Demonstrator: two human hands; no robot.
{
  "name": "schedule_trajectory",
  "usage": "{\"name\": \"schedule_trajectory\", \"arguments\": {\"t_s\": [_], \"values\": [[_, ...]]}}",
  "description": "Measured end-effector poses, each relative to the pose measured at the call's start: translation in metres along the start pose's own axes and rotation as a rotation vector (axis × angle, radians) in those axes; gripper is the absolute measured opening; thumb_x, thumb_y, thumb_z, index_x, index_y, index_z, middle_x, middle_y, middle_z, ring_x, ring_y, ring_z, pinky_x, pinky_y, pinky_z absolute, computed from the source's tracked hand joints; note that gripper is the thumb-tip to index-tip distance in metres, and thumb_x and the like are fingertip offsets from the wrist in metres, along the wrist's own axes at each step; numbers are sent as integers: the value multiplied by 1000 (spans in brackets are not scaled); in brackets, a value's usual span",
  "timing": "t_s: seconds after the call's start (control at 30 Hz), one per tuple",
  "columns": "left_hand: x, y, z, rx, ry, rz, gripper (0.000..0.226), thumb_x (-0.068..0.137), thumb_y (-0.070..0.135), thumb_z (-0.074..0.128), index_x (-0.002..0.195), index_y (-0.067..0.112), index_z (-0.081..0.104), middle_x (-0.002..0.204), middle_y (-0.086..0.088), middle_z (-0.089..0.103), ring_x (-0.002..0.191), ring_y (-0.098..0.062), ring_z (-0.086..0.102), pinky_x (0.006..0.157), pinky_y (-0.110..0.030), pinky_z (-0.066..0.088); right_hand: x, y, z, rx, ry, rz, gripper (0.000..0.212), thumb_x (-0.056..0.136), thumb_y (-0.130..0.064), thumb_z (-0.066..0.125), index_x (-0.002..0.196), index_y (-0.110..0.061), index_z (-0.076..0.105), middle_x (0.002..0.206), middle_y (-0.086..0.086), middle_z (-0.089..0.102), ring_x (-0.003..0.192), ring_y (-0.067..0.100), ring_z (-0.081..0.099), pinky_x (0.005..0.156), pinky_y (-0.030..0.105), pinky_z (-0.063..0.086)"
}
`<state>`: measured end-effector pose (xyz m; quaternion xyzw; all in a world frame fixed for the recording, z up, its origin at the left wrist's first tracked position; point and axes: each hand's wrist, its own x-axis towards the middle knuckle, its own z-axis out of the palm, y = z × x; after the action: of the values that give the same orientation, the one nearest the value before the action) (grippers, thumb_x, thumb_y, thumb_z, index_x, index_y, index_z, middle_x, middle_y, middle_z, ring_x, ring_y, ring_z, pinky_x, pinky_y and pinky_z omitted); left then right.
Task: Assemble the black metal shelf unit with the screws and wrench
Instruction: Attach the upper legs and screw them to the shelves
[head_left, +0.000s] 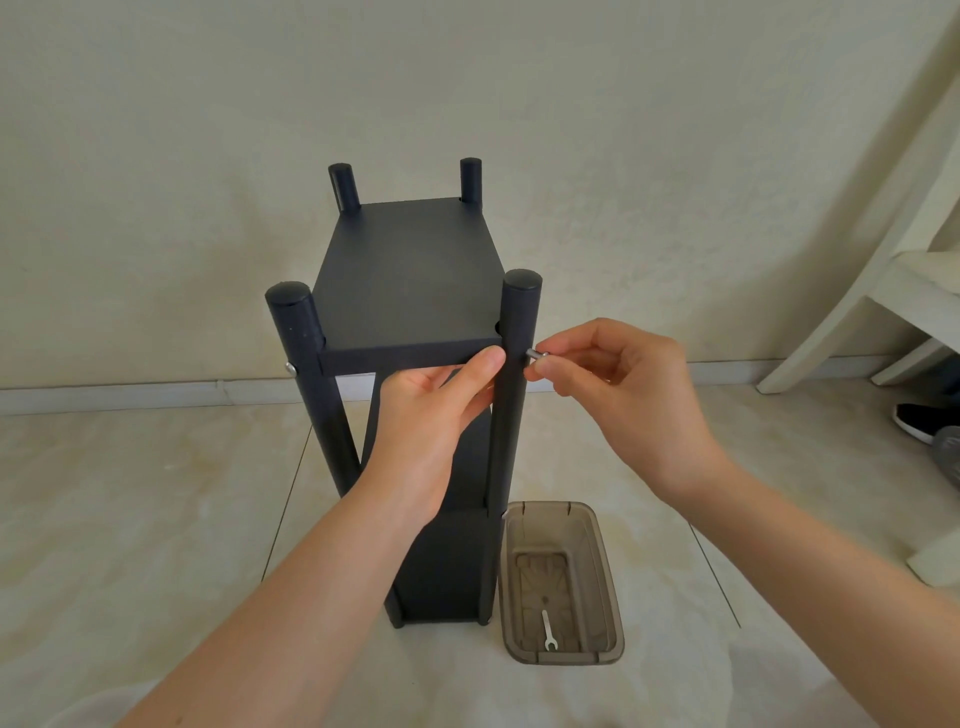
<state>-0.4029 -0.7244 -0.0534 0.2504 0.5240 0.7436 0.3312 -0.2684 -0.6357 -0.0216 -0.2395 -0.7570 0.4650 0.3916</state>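
The black metal shelf unit stands upright on the tiled floor directly ahead of both hands, its top panel framed by four round posts whose capped ends rise above it. The left hand grips the front edge of that top panel, thumb pressed on the lip and the other fingers curled out of sight beneath, right against the near-right post. Just across that post, on its outer side, the right hand pinches a silver screw between thumb and forefinger, the screw's tip meeting the post level with the panel; its remaining fingers are loosely curled. Well to the left of the left hand, a second screw head shows on the outer side of the near-left post. Below the right hand, beside the foot of the unit, a brownish translucent plastic tray lies on the floor with a small silver wrench in it. Farther right of the right hand stand the white legs of a chair and a black shoe.
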Motion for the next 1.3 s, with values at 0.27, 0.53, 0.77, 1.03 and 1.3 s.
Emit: {"name": "schedule_trajectory", "arguments": {"t_s": [0.27,0.53,0.77,1.03,1.3], "values": [[2,-4,-1,24,5,19,43,70,35,75,108,15,73,104,0,78,101,-18,74,87,-29,60,0,2,4,-70,14,-25,15,88,-17,73,84,-30,66,82,-15,72,82,6,68,77,23,57],[2,-4,-2,40,3,17,49,69,35,75,112,12,72,106,-1,77,103,-18,74,92,-34,59,2,1,4,-106,55,-70,12,85,-20,76,80,-25,66,79,-15,69,77,6,66,69,14,51],[3,-4,-2,56,-12,19,36,77,31,73,109,16,72,104,1,77,103,-17,73,88,-29,60,0,1,3,-490,86,-392,5,87,-13,74,88,-9,71,78,-8,62,66,7,55,72,6,44],[3,-4,-1,73,-18,19,17,91,20,69,108,19,72,104,1,77,104,-17,73,93,-33,58,0,0,4,-475,88,-371,4,87,-13,74,88,-12,71,78,-8,65,71,8,57,71,7,44],[1,-1,1,82,3,5,23,92,18,69,115,13,69,110,-3,76,107,-19,72,102,-43,54,5,-2,6,-175,88,-86,13,84,-22,77,76,-29,69,72,-17,69,74,3,65,68,10,49]]}}
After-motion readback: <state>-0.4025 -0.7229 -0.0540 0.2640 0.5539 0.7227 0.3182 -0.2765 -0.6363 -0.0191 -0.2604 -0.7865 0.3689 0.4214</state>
